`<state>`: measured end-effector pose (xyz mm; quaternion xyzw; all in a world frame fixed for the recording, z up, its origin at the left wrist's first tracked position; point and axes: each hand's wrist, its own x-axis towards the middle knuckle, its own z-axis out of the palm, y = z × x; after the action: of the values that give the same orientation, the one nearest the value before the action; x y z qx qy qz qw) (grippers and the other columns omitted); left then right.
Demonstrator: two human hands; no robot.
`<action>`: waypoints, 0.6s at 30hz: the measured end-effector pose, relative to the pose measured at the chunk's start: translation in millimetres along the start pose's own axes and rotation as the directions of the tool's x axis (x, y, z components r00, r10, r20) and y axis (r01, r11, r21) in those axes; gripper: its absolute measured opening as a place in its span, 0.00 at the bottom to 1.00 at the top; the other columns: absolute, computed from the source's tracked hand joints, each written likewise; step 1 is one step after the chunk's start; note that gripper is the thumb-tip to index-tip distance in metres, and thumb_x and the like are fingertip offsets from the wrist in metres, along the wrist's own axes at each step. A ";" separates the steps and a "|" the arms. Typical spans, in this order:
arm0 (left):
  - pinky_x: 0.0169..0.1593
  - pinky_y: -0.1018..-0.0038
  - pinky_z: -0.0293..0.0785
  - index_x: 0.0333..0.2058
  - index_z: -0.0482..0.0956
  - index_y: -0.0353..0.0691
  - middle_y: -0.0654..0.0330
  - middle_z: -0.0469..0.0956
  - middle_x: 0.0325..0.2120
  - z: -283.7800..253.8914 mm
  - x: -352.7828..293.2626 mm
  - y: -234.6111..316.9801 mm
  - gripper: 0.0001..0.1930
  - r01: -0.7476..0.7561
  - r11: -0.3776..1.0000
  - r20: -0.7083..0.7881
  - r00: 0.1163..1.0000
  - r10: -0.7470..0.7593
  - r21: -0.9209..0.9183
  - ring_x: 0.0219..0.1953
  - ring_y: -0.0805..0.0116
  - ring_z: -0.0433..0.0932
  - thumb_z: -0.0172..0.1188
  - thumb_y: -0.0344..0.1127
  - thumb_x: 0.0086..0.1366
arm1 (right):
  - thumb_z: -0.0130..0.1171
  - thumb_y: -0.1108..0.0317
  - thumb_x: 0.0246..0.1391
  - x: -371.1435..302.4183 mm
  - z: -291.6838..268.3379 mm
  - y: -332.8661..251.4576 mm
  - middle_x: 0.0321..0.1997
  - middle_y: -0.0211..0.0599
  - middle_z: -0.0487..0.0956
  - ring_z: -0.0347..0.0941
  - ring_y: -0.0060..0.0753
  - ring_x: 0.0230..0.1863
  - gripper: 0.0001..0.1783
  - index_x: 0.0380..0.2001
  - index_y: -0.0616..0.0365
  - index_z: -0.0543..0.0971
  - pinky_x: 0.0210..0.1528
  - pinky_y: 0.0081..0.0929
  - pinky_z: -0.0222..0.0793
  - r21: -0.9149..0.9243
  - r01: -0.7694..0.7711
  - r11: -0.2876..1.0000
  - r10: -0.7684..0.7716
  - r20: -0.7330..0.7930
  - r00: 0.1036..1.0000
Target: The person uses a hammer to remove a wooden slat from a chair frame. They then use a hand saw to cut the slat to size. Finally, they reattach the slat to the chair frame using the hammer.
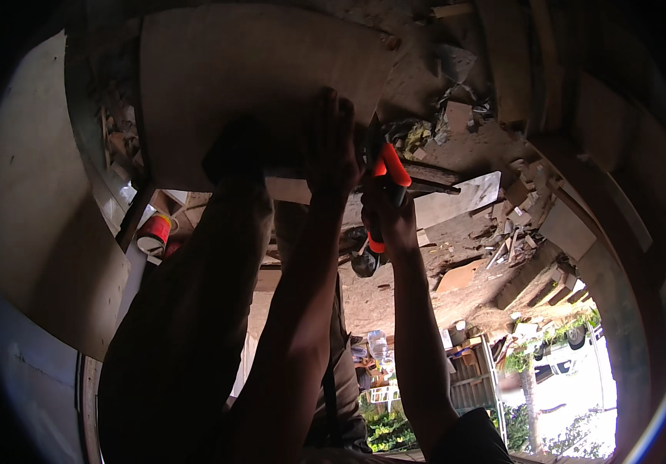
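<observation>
A wide flat wooden board [248, 58] takes up the upper middle of the head view, in deep shadow. My left hand [333, 143] lies on its right part, fingers stretched out and pressed flat. My right hand [387, 205] is closed round the orange-and-black handle of what looks like a handsaw [395, 164], at the board's right edge. Its blade is mostly too dark to make out. To the left of my left hand, my dark shoe [234, 147] rests on the board.
Wood scraps and offcuts [518, 197] litter the ground on the right. A pale plank [460, 199] lies beyond my right hand. On the left are a large leaning panel [47, 201] and a red can [155, 230]. Bright daylight enters at lower right, near shelving [476, 375].
</observation>
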<state>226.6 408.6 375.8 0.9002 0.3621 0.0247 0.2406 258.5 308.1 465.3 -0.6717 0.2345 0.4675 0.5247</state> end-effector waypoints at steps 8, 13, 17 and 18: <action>0.66 0.52 0.53 0.62 0.62 0.44 0.51 0.56 0.66 2.9 -2.2 0.0 0.30 0.025 0.998 0.074 0.997 -0.028 0.052 0.65 0.50 0.58 0.52 0.44 0.61 | 0.56 0.72 0.56 -64.2 -12.5 -5.9 0.12 0.21 0.60 0.53 0.14 0.09 0.12 0.20 0.51 0.67 0.12 0.18 0.48 -0.195 -0.013 0.981 0.011 -0.009 1.000; 0.68 0.51 0.48 0.62 0.63 0.43 0.51 0.55 0.67 2.8 -2.7 -4.9 0.26 0.038 0.998 0.059 0.997 -0.040 0.044 0.68 0.48 0.54 0.47 0.41 0.65 | 0.53 0.78 0.56 -212.7 -32.6 -24.2 0.16 0.24 0.62 0.57 0.16 0.12 0.12 0.22 0.53 0.66 0.14 0.18 0.49 0.017 -0.212 0.977 0.212 -0.068 0.975; 0.68 0.51 0.49 0.61 0.64 0.42 0.49 0.56 0.66 -7.2 1.2 -0.9 0.24 0.020 0.995 0.061 0.998 -0.026 0.093 0.68 0.47 0.53 0.45 0.36 0.67 | 0.54 0.79 0.55 -230.7 -16.4 -35.6 0.16 0.23 0.62 0.57 0.15 0.12 0.09 0.24 0.56 0.67 0.14 0.17 0.51 0.029 -0.175 0.984 0.177 -0.086 0.980; 0.68 0.51 0.49 0.62 0.64 0.42 0.49 0.56 0.66 -8.3 -0.5 -2.4 0.25 0.035 0.997 0.050 0.998 -0.038 0.074 0.68 0.47 0.55 0.46 0.36 0.65 | 0.55 0.78 0.55 -195.7 -18.1 -17.4 0.15 0.23 0.62 0.57 0.14 0.11 0.09 0.24 0.56 0.67 0.13 0.17 0.50 -0.037 -0.142 0.989 0.138 -0.085 0.987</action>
<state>222.9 413.1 382.1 0.9020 0.3729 -0.0159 0.2170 190.8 263.0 645.0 -0.6831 0.2923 0.4802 0.4661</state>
